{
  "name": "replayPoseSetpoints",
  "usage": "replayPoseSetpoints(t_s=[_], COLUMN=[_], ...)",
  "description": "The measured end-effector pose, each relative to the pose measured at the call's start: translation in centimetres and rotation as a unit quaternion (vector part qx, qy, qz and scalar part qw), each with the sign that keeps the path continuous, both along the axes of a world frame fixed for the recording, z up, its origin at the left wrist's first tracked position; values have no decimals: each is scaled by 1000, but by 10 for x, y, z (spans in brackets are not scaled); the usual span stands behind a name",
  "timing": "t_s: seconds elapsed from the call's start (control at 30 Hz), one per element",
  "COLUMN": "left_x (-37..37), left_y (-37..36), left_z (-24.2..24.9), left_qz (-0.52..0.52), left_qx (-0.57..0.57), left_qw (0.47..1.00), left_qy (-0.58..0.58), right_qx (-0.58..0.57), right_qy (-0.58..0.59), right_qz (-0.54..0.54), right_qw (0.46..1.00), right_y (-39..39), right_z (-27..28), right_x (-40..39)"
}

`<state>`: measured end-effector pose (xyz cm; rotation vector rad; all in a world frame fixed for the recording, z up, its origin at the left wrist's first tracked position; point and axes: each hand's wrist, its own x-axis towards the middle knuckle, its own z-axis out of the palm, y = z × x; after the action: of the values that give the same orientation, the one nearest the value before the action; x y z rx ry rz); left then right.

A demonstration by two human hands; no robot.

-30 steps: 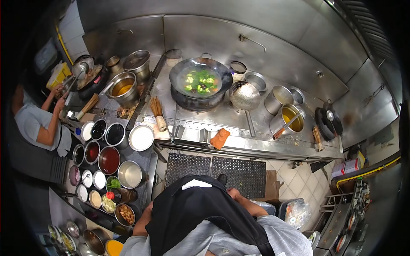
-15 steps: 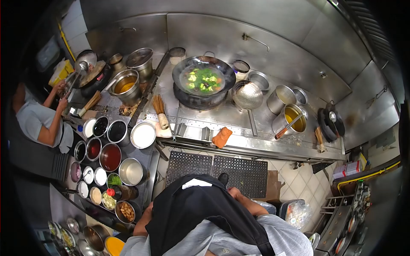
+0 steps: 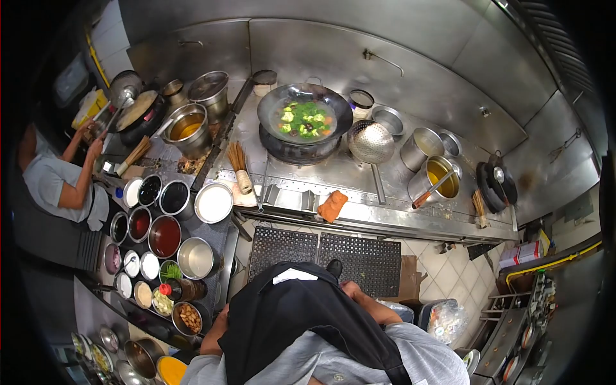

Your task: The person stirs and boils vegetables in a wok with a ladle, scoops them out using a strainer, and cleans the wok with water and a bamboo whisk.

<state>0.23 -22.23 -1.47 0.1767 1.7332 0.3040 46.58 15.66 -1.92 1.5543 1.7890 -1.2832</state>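
My left hand (image 3: 222,317) hangs at the left side of the black apron (image 3: 282,321), beside the metal containers, its fingers hidden by the cloth. On the apron's other side is my right hand (image 3: 350,289), its fingers mostly out of sight. Neither hand touches anything on the stove. Ahead, a wok (image 3: 340,109) on the burner holds steaming liquid with broccoli and other green and orange vegetables (image 3: 305,120). To its right a perforated skimmer (image 3: 371,142) lies with its handle toward me. An orange cloth (image 3: 332,206) rests on the stove's front ledge.
Left of me, a counter holds several containers of sauces and ingredients, among them a white-filled pot (image 3: 213,203) and a red-capped bottle (image 3: 185,290). A co-worker (image 3: 64,183) stands at another wok (image 3: 138,131). An oil pot (image 3: 443,179) with a ladle is at right; rubber mats (image 3: 359,263) cover the floor.
The co-worker's hands and held skimmer have shifted slightly, the skimmer now higher and left of the far wok. My hands, the vegetables' wok and the stove tools look the same.
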Motion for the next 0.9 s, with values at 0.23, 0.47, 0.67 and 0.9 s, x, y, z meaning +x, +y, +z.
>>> replayPoseSetpoints(t_s=[0.23, 0.47, 0.67, 0.9], left_x=[-3, -7, -5, 0], left_y=[0, 2, 7, 11], left_z=[1, -1, 3, 0], left_qz=[-2, -2, 0, -1], left_qx=[0, 3, 8, 10], left_qw=[1000, 1000, 1000, 1000], left_qy=[5, 6, 4, -1], right_qx=[44, -4, -3, 12], right_qy=[-34, -20, 2, 7], right_qz=[56, -5, 19, 14], right_qw=[997, 1000, 1000, 1000], right_y=[-4, -2, 1, 2], right_z=[1, 21, -31, -11], right_x=[-3, -9, 5, 4])
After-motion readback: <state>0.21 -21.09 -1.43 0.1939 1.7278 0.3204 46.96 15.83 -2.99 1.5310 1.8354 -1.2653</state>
